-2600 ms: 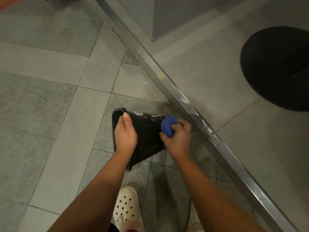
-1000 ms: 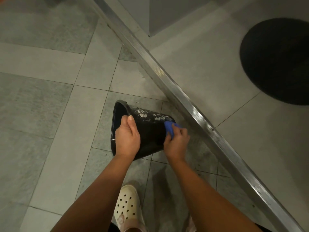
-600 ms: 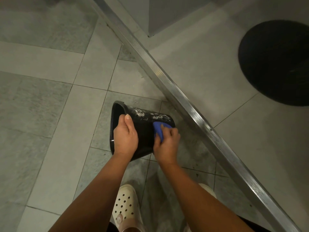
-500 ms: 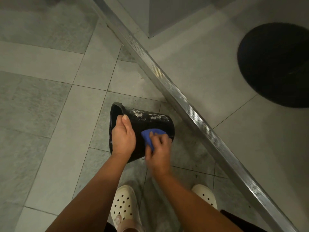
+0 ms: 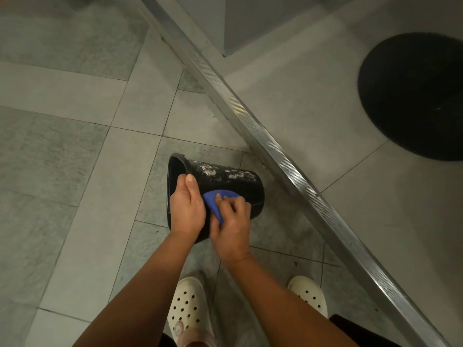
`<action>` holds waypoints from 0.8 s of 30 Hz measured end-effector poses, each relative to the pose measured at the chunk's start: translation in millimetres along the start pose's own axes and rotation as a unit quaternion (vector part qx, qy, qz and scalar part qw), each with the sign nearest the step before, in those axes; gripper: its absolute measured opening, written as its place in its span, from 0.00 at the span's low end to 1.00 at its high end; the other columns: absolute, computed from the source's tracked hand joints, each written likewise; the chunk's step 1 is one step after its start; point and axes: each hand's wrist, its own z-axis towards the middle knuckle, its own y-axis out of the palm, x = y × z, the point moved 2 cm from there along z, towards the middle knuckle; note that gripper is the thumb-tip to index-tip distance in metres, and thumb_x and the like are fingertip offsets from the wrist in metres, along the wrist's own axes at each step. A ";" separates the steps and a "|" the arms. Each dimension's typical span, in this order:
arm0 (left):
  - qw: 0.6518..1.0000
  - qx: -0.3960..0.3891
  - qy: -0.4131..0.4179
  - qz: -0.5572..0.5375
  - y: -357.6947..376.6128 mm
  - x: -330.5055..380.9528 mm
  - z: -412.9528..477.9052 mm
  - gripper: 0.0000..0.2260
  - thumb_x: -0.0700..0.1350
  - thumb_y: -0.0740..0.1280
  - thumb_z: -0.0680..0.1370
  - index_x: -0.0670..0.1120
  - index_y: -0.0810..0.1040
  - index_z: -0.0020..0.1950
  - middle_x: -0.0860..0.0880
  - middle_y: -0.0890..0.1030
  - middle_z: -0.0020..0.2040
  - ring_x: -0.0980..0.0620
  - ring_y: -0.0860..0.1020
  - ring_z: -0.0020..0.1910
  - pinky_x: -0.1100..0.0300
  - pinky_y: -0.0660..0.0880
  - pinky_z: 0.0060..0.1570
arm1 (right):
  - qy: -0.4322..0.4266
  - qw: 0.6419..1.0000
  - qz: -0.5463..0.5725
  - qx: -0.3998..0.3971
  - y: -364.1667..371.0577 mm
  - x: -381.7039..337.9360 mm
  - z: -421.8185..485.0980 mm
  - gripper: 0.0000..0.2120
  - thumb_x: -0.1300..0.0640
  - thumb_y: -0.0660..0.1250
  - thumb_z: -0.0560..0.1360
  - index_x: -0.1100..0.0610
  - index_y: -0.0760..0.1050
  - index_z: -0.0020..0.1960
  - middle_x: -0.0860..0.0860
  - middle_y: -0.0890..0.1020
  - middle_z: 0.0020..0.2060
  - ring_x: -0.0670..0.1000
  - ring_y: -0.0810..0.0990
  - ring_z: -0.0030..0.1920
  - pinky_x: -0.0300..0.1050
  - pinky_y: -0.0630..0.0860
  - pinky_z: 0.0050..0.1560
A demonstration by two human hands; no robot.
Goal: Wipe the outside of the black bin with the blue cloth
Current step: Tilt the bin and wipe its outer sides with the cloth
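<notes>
The black bin (image 5: 230,181) lies tipped on its side above the tiled floor, its open mouth to the left and its base to the right. White smears mark its upper wall. My left hand (image 5: 186,209) grips the rim, thumb on the outside. My right hand (image 5: 231,227) holds the blue cloth (image 5: 215,201) bunched under its fingers and presses it on the bin's near wall, right beside my left hand.
A ribbed metal threshold strip (image 5: 283,156) runs diagonally just right of the bin. Beyond it lies a round black mat (image 5: 413,96) on smooth floor. My two white clogs (image 5: 189,309) stand below the bin on grey tiles.
My right hand has slid the blue cloth leftwards along the bin's wall, from near the base towards the rim, ending against my left hand. The left hand keeps its grip.
</notes>
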 end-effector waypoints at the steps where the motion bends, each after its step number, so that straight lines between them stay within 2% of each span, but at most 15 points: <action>1: 1.000 -0.003 0.001 -0.004 -0.6 2.2 -0.2 0.15 0.48 0.51 0.83 0.42 0.68 0.42 0.51 0.71 0.30 0.59 0.70 0.26 0.62 0.69 0.27 | -0.010 1.000 -0.004 -0.008 -1.1 1.7 3.8 0.18 0.56 0.60 0.71 0.58 0.73 0.59 0.58 0.74 0.48 0.57 0.72 0.49 0.46 0.74 0.50; 4: 1.000 -0.023 0.018 0.008 0.2 11.0 -3.0 0.14 0.49 0.51 0.82 0.43 0.68 0.43 0.51 0.70 0.29 0.60 0.70 0.26 0.65 0.67 0.26 | 0.032 0.999 -0.016 0.015 -5.8 19.8 14.8 0.16 0.59 0.63 0.70 0.61 0.75 0.57 0.59 0.75 0.47 0.58 0.73 0.48 0.40 0.68 0.51; 6: 0.999 -0.040 0.009 0.005 1.4 17.7 -4.9 0.14 0.48 0.52 0.82 0.42 0.70 0.43 0.49 0.71 0.30 0.58 0.70 0.27 0.61 0.69 0.29 | 0.088 0.995 -0.002 0.036 -10.2 32.2 17.4 0.15 0.59 0.64 0.70 0.62 0.76 0.56 0.60 0.74 0.47 0.58 0.73 0.48 0.42 0.70 0.50; 8: 0.999 -0.035 -0.039 -0.014 -2.2 23.2 0.3 0.14 0.46 0.54 0.81 0.40 0.71 0.40 0.45 0.72 0.32 0.53 0.72 0.32 0.52 0.72 0.35 | 0.085 0.996 0.005 0.028 -10.3 34.5 16.2 0.16 0.57 0.64 0.71 0.61 0.75 0.57 0.59 0.74 0.48 0.56 0.73 0.50 0.41 0.69 0.50; 10: 0.994 -0.026 -0.102 -0.035 -6.4 27.2 8.7 0.15 0.47 0.56 0.78 0.41 0.71 0.36 0.44 0.74 0.33 0.49 0.73 0.34 0.49 0.72 0.39 | 0.075 0.997 0.007 0.019 -8.2 34.8 13.9 0.17 0.54 0.62 0.72 0.60 0.75 0.58 0.58 0.74 0.49 0.55 0.72 0.50 0.40 0.68 0.51; 12: 0.983 -0.029 -0.173 -0.056 -8.2 29.1 15.0 0.19 0.53 0.54 0.79 0.44 0.73 0.35 0.45 0.77 0.35 0.49 0.76 0.37 0.52 0.73 0.41 | 0.074 0.997 0.005 0.017 -7.8 35.6 10.3 0.17 0.53 0.61 0.72 0.60 0.74 0.57 0.57 0.74 0.49 0.54 0.72 0.50 0.40 0.69 0.51; 14: 0.982 -0.032 -0.188 -0.008 -9.5 28.9 17.3 0.23 0.57 0.49 0.81 0.45 0.73 0.36 0.47 0.76 0.36 0.48 0.76 0.38 0.56 0.71 0.38 | 0.061 0.998 -0.002 0.004 -7.9 35.4 3.4 0.16 0.54 0.62 0.71 0.59 0.74 0.56 0.57 0.74 0.49 0.53 0.71 0.50 0.40 0.70 0.49; 15: 0.985 -0.033 -0.167 0.035 -9.7 28.3 17.1 0.24 0.56 0.48 0.82 0.42 0.74 0.40 0.47 0.75 0.36 0.47 0.76 0.40 0.56 0.68 0.38 | 0.050 0.999 -0.010 -0.004 -7.5 35.5 -0.5 0.15 0.56 0.65 0.71 0.59 0.74 0.56 0.57 0.74 0.49 0.52 0.71 0.50 0.39 0.70 0.48; 17: 0.988 -0.018 -0.130 0.082 -10.1 26.7 15.6 0.21 0.52 0.48 0.83 0.38 0.74 0.53 0.45 0.74 0.41 0.46 0.75 0.43 0.58 0.65 0.39 | 0.029 0.999 -0.027 -0.021 -6.4 36.1 -5.1 0.15 0.60 0.69 0.69 0.59 0.74 0.55 0.57 0.74 0.51 0.52 0.71 0.51 0.35 0.66 0.48; 20: 0.989 -0.030 -0.110 0.094 -7.7 24.7 13.5 0.20 0.48 0.49 0.83 0.40 0.63 0.71 0.44 0.76 0.50 0.48 0.75 0.48 0.63 0.66 0.44 | 0.034 0.999 -0.016 -0.017 -6.7 40.3 2.4 0.16 0.59 0.67 0.69 0.58 0.73 0.57 0.57 0.74 0.52 0.54 0.71 0.52 0.40 0.70 0.50; 22: 0.988 -0.047 -0.088 0.119 -5.0 24.2 9.0 0.20 0.46 0.50 0.83 0.42 0.59 0.75 0.47 0.75 0.49 0.53 0.74 0.43 0.63 0.66 0.44 | 0.067 0.998 0.000 0.018 -9.3 48.7 11.9 0.17 0.58 0.65 0.69 0.59 0.73 0.58 0.59 0.73 0.53 0.56 0.71 0.53 0.43 0.70 0.52; 24: 0.989 -0.038 -0.075 0.120 -2.7 23.9 2.4 0.20 0.45 0.50 0.83 0.42 0.58 0.75 0.49 0.75 0.47 0.57 0.72 0.38 0.62 0.70 0.43 | 0.122 0.992 0.002 0.038 -13.3 56.2 16.7 0.18 0.59 0.66 0.70 0.61 0.73 0.59 0.60 0.73 0.55 0.58 0.71 0.55 0.42 0.66 0.54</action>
